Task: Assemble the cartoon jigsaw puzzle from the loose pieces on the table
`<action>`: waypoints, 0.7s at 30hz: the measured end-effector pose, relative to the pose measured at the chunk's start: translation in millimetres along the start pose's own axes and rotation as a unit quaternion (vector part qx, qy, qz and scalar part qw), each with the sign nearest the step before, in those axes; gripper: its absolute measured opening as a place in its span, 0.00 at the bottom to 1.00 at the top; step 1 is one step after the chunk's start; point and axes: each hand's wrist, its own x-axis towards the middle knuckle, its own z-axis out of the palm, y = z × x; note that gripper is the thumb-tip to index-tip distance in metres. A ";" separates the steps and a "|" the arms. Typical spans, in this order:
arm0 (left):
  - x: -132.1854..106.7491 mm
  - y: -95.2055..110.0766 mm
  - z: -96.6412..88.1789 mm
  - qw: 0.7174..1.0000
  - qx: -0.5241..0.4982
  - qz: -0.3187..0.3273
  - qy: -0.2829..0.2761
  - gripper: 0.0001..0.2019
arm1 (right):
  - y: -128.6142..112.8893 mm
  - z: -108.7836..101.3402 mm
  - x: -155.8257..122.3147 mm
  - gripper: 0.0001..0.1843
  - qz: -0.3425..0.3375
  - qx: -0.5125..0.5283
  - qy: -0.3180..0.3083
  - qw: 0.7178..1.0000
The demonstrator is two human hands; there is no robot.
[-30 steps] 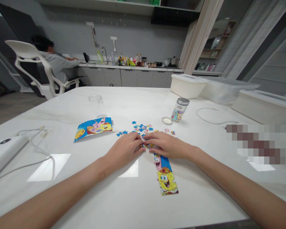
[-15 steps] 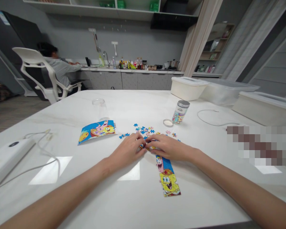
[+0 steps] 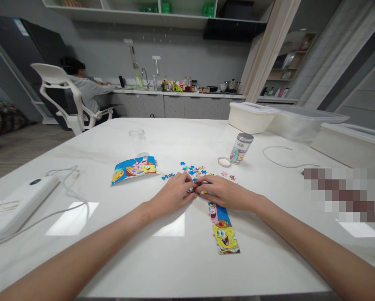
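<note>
— Head view first: what are your hands doing?

— My left hand (image 3: 174, 193) and right hand (image 3: 225, 193) lie palm-down on the white table (image 3: 187, 259), fingertips meeting over the top end of the assembled puzzle strip (image 3: 223, 228). The fingers of both hands are curled in and pinching small puzzle pieces at that joint; I think each hand has a piece, though the fingers hide them.

— Where does the strip lie?

— Flat on the table, running from under my right hand back toward me, cartoon characters facing up. The loose pieces (image 3: 195, 170) are scattered just beyond my fingertips.

— Any writing you can read?

— The small jar (image 3: 240, 148) with a grey cap has a printed label, but the print is too small to read. Its clear lid (image 3: 224, 161) lies just beside it. The reference picture (image 3: 134, 169) to my left shows the same cartoon, with no legible words.

— What else?

— A white device (image 3: 16, 205) with a cable (image 3: 65, 205) at far left, storage boxes (image 3: 287, 119) at right, and a person in a chair (image 3: 60, 94) at the counter.
</note>
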 end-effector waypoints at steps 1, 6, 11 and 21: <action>0.1 0.8 -1.0 1.000 -0.003 0.000 -0.004 0.07 | -0.3 -0.5 -0.1 0.10 0.002 0.000 0.000 1.000; 0.6 2.8 -3.7 1.000 -0.026 -0.003 -0.011 0.07 | 0.2 -0.9 -0.5 0.12 0.002 -0.002 -0.003 1.000; 0.2 0.6 -2.4 0.999 -0.039 -0.005 -0.014 0.06 | 1.6 2.3 -0.5 0.12 -0.011 -0.007 -0.005 1.000; 1.1 -0.3 -7.3 0.997 -0.072 -0.023 -0.022 0.03 | -1.1 -1.2 -0.4 0.11 -0.005 -0.011 -0.012 1.000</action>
